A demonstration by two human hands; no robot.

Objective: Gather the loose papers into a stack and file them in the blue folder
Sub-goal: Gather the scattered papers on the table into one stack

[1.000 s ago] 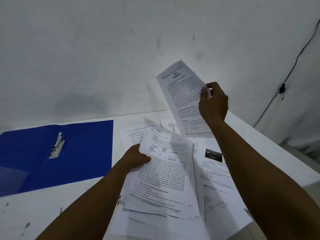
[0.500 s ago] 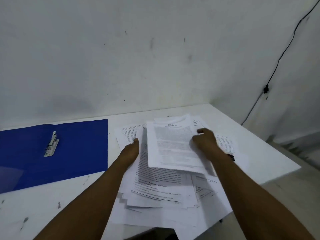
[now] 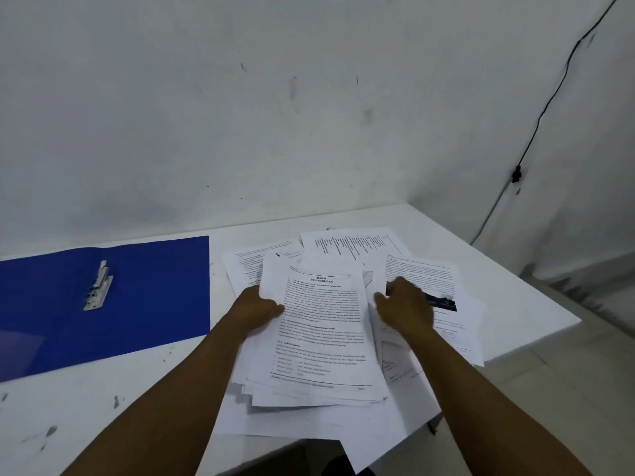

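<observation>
A messy pile of printed papers [image 3: 326, 341] lies on the white table [image 3: 113, 424], some sheets fanned out behind and to the right. My left hand [image 3: 256, 309] grips the left edge of the gathered sheets, thumb on top. My right hand [image 3: 405, 309] rests on a loose sheet with a dark photo [image 3: 443, 302] just right of the pile; its fingers are blurred and curled downward. The blue folder [image 3: 144, 304] lies open and flat at the left, its metal clip [image 3: 98, 290] in the middle.
The table's right edge [image 3: 536, 331] and front edge run close to the papers, and several sheets overhang the front. A black cable [image 3: 536, 121] runs down the wall at the right. The wall stands right behind the table.
The sheet held up in my right hand a second ago now lies on top of the pile. My right hand has since moved right onto the loose sheet with the photo.
</observation>
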